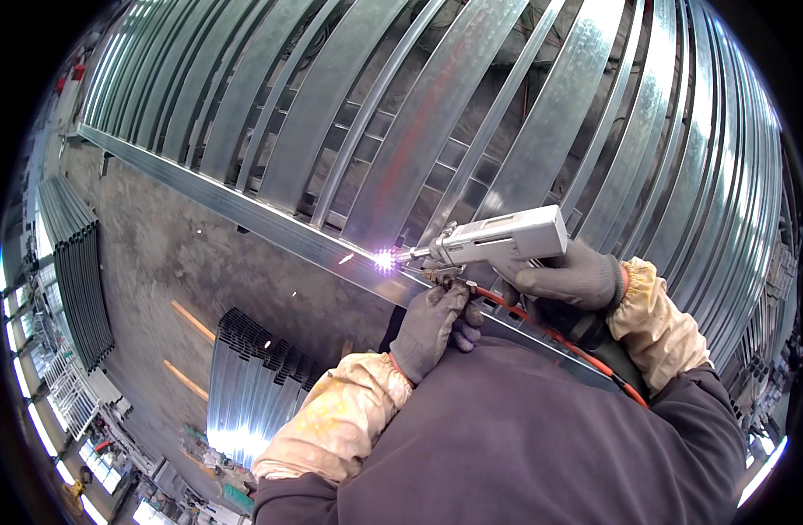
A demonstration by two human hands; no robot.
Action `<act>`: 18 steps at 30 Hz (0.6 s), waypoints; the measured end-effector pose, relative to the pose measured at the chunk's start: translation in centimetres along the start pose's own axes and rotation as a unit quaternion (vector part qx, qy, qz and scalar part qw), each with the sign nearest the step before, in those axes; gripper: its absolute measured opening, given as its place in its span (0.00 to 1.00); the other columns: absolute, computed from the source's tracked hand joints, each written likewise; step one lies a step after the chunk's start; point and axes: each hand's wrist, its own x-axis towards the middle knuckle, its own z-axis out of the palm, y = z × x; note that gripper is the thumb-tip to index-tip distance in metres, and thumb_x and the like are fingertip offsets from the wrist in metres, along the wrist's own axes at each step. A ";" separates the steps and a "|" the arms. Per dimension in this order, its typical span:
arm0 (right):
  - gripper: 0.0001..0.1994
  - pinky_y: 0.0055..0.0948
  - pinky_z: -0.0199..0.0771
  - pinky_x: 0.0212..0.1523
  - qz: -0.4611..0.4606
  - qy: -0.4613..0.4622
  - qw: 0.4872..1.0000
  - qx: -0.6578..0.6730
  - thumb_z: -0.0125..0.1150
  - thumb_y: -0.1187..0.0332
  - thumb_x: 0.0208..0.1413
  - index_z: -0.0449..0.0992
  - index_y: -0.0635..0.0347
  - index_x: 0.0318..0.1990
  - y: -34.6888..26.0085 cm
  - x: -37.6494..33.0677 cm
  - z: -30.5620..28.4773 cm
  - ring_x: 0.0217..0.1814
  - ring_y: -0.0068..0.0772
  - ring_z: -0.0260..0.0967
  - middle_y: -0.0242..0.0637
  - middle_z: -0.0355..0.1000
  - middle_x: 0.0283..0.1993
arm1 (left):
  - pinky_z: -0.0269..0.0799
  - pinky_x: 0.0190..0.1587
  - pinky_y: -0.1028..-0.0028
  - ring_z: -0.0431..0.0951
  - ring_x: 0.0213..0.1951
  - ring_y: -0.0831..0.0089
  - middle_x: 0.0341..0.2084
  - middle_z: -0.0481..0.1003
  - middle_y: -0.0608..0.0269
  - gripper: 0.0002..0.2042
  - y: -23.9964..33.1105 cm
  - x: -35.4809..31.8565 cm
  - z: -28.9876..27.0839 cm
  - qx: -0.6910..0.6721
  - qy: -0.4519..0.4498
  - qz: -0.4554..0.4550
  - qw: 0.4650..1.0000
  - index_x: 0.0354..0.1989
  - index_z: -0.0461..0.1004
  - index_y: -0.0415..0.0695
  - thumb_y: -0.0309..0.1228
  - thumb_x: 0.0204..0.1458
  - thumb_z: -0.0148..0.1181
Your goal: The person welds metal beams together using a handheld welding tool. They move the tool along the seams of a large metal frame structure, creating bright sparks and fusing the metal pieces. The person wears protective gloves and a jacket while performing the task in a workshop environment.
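Observation:
My right hand (572, 276), in a grey glove, is wrapped round the grip of a silver handheld welding gun (511, 234). The gun's nozzle points left, and a bright violet-white weld spot (385, 260) glows at its tip on the edge of a galvanized steel frame (287, 229). Just below the nozzle, my gloved left hand (429, 325) is closed beside a small metal bracket (439, 276) under the gun; what its fingers grip is hidden. An orange-red hose (554, 336) runs from near the left hand back under my right forearm.
Long steel slats (419, 131), wide and narrow, extend from the frame's rail to the far side. On the floor at left lie a stack of dark profiles (76, 271), a bundle of shiny tubes (257, 394) and wooden strips (186, 381). Sparks fly left of the weld.

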 end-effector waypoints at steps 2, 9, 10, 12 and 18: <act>0.22 0.24 0.74 0.30 -0.001 -0.002 1.000 0.002 0.60 0.62 0.59 0.70 0.69 0.56 0.5 -0.3 0.0 0.31 0.21 0.73 0.37 0.77 0.39 | 0.71 0.21 0.78 0.74 0.22 0.75 0.25 0.74 0.64 0.13 0.0 -0.4 0.4 0.005 0.000 0.006 1.000 0.43 0.70 0.44 0.42 0.64 0.53; 0.23 0.24 0.74 0.30 -0.014 0.019 0.998 -0.056 0.61 0.61 0.60 0.69 0.68 0.57 -0.3 -0.7 1.4 0.30 0.21 0.71 0.37 0.75 0.41 | 0.72 0.25 0.77 0.75 0.24 0.74 0.27 0.75 0.63 0.13 -0.3 -0.2 -0.3 0.019 -0.046 0.040 0.998 0.44 0.71 0.44 0.42 0.64 0.51; 0.23 0.24 0.74 0.30 -0.025 0.028 0.998 -0.042 0.61 0.61 0.60 0.69 0.68 0.57 -0.7 -1.3 1.9 0.30 0.21 0.71 0.38 0.75 0.41 | 0.72 0.24 0.77 0.75 0.24 0.74 0.26 0.75 0.63 0.13 -0.1 -0.5 0.1 0.018 -0.039 0.065 0.997 0.43 0.71 0.43 0.41 0.64 0.51; 0.23 0.24 0.74 0.30 -0.062 0.055 0.996 -0.035 0.61 0.61 0.60 0.68 0.67 0.58 -1.2 -3.1 2.3 0.29 0.22 0.71 0.38 0.75 0.42 | 0.71 0.24 0.76 0.75 0.23 0.74 0.25 0.75 0.62 0.12 0.6 -1.3 1.7 0.023 -0.040 0.117 0.992 0.41 0.72 0.41 0.39 0.65 0.51; 0.21 0.25 0.75 0.30 -0.144 0.178 0.973 -0.029 0.57 0.61 0.63 0.68 0.65 0.58 -5.9 -11.8 5.4 0.28 0.22 0.72 0.41 0.76 0.42 | 0.70 0.31 0.79 0.75 0.30 0.80 0.30 0.76 0.64 0.13 -1.6 0.4 1.3 0.132 -0.088 0.310 0.937 0.52 0.72 0.40 0.30 0.62 0.55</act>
